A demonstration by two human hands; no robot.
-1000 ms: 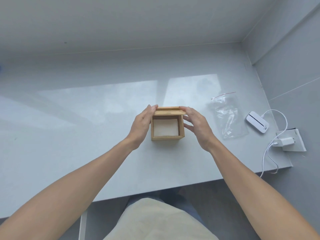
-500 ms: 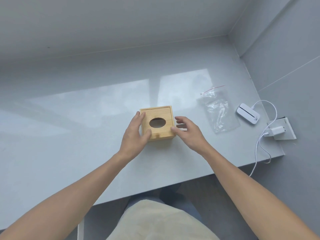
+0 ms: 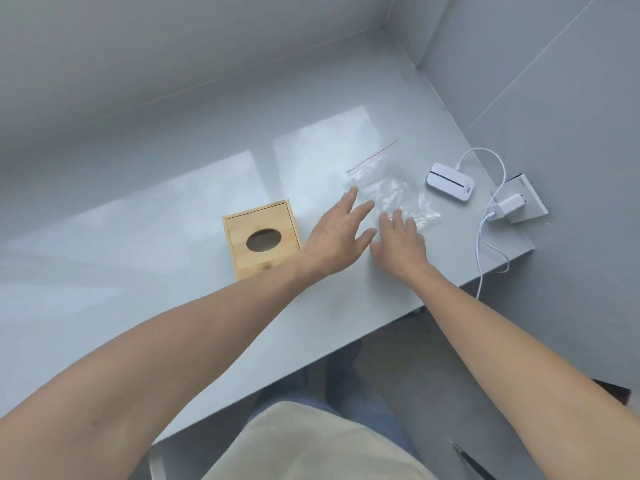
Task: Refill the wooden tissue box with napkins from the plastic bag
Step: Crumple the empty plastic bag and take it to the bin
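The wooden tissue box [image 3: 262, 239] stands on the grey table [image 3: 138, 271], its lid on with the oval slot facing up. Right of it lies a clear plastic bag [image 3: 388, 188] with a red zip line, flat and crumpled. My left hand [image 3: 341, 233] reaches past the box with fingers spread, its fingertips at the bag's near left edge. My right hand [image 3: 398, 242] is flat beside it, fingers touching the bag's near edge. Neither hand holds anything. No napkins show outside the box.
A small white device [image 3: 449, 181] with a white cable [image 3: 485, 258] sits right of the bag, near a white charger plug [image 3: 507, 206] on a wall socket plate. The table's right edge and front edge are close. Grey walls stand behind and to the right.
The lid went down onto the box, closing it. Both hands then left the box and moved right to the plastic bag; the view swung right with them.
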